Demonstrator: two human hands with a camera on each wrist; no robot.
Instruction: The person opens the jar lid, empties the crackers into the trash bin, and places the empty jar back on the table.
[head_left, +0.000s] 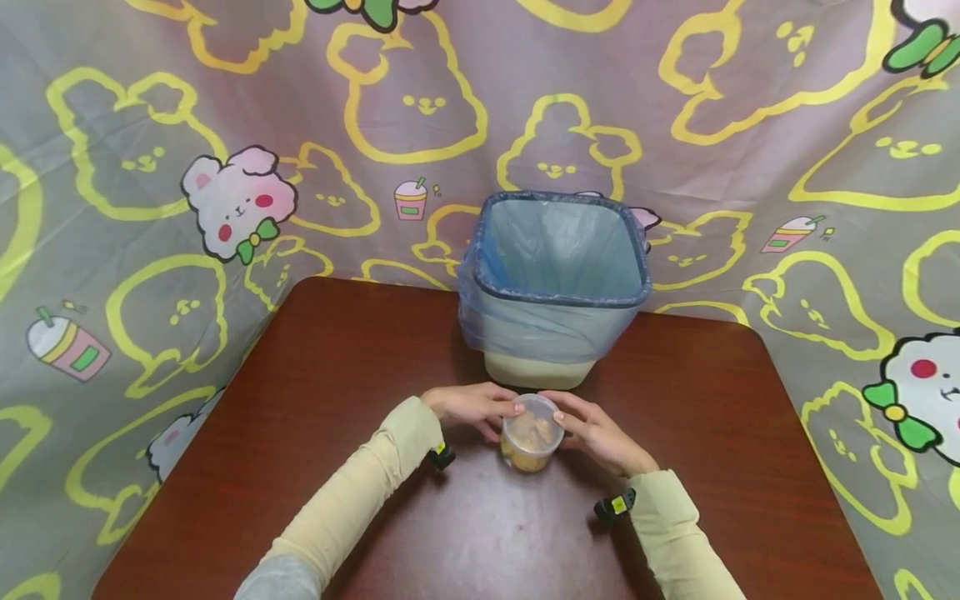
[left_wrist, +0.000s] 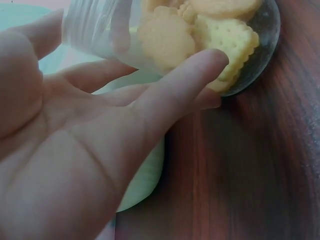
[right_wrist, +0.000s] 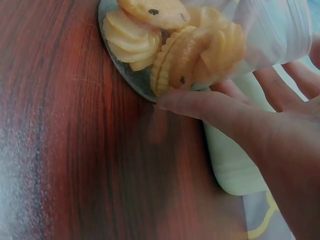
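Clear plastic biscuit jar (head_left: 532, 440) stands about midway between the desk (head_left: 352, 350)'s side edges, near the bag-lined bin (head_left: 551, 325). Left hand (head_left: 472, 406) and right hand (head_left: 602, 432) clasp it from opposite sides. It is probably light and slick, its biscuits (left_wrist: 169, 37) brittle; grip the wall gently.

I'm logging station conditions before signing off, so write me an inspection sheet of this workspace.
Surface: dark red-brown table with a glossy reflection on its near part.
Job's things: clear container holding golden biscuits, some with scalloped edges; behind it, a pale bin fitted with a translucent bluish liner.
Clutter: nothing seen.
Left hand: holds the container's left side.
Right hand: holds its right side.
Cables: nothing seen.
Surroundings: grey fabric behind and beside the table, printed with yellow animal outlines, white cartoon animals and drink cups.
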